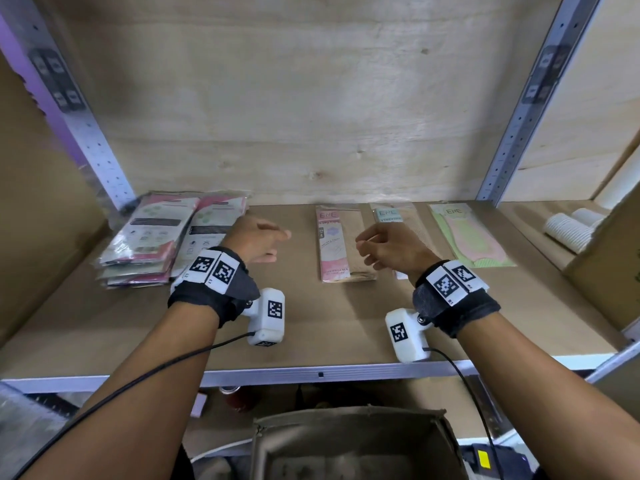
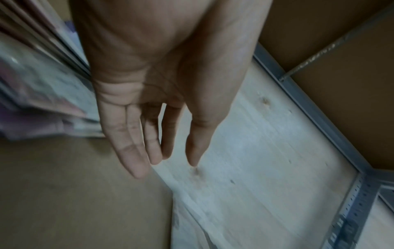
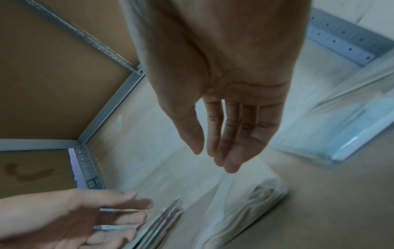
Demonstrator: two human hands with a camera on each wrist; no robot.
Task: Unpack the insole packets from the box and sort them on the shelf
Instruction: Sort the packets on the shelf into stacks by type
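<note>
pink pkt (image 1: 333,244): "ENE" | blue pkt (image 1: 388,214): "ENE" | green pkt (image 1: 467,233): "ENE"

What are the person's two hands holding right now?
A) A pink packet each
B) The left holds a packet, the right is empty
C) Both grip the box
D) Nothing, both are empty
D: both wrist views show the left hand and right hand with relaxed, straight fingers and bare palms, hovering above the shelf while the packets lie flat on it.
</note>
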